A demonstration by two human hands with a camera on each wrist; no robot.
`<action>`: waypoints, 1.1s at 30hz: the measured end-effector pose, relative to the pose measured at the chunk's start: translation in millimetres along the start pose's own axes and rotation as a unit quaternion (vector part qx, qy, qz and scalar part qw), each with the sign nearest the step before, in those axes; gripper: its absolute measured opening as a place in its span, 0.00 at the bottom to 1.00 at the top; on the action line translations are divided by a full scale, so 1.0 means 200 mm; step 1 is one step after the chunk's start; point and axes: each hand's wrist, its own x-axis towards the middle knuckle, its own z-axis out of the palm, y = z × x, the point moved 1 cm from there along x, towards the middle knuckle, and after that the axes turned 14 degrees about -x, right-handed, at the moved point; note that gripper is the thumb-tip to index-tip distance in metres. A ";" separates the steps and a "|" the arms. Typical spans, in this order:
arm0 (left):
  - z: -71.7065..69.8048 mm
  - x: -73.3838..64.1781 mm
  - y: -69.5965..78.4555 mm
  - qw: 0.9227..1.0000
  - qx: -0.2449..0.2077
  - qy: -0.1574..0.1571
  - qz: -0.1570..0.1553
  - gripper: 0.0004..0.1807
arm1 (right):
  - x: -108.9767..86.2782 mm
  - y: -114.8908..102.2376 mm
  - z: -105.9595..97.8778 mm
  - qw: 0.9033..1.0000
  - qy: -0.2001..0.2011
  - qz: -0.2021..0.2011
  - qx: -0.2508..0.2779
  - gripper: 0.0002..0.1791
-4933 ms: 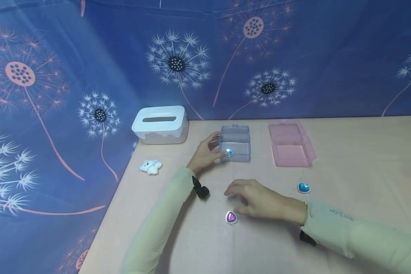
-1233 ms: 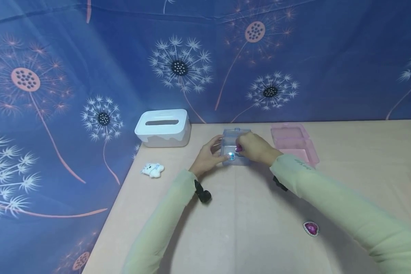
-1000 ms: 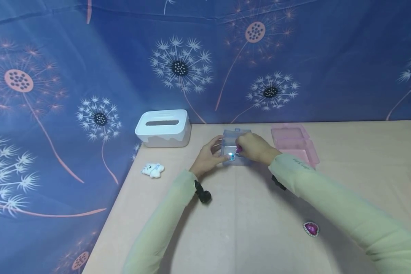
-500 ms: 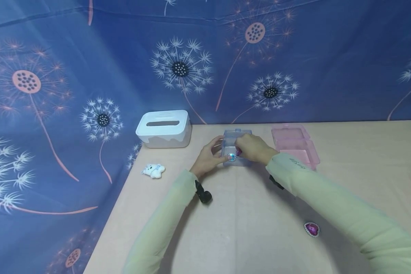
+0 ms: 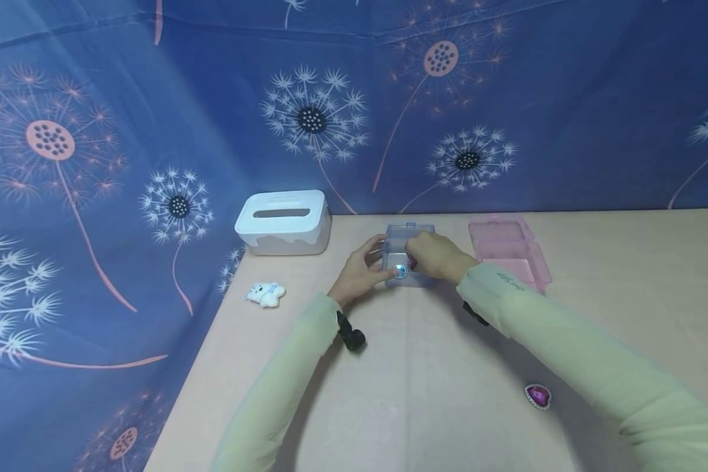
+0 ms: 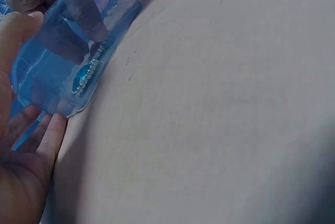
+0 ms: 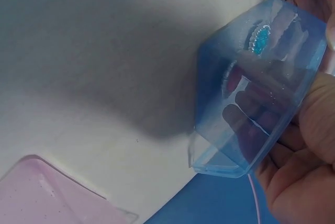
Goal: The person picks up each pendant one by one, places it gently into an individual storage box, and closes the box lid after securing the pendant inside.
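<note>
My left hand (image 5: 356, 274) holds the left side of a clear blue plastic box (image 5: 410, 280), its thumb over the rim. The lid stands open at the back. Inside lies a blue gem (image 5: 400, 271) with a beaded edge, also seen through the wall in the left wrist view, blue gem (image 6: 81, 77). My right hand (image 5: 435, 254) reaches into the box and pinches a purple gem (image 5: 412, 261); in the right wrist view that purple gem (image 7: 233, 80) sits at the fingertips near the bottom. A purple heart gem (image 5: 539, 396) lies on the table, below my right forearm.
An open pink box (image 5: 539, 262) stands right of the blue one, partly behind my right sleeve. A white tissue box (image 5: 283, 226) is at the back left, with a small white bear figure (image 5: 265, 295) before it. A patterned blue cloth (image 5: 354, 177) hangs behind the table (image 5: 383, 393).
My right hand has picked up the purple gem from the table and brought it into the blue box. The blue gem once on the right is out of sight. Little differs over the last second.
</note>
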 end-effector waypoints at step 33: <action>0.00 0.02 -0.06 0.999 -0.025 0.024 -0.005 0.46 | -0.46 0.16 -0.16 0.975 0.152 0.045 0.153 0.13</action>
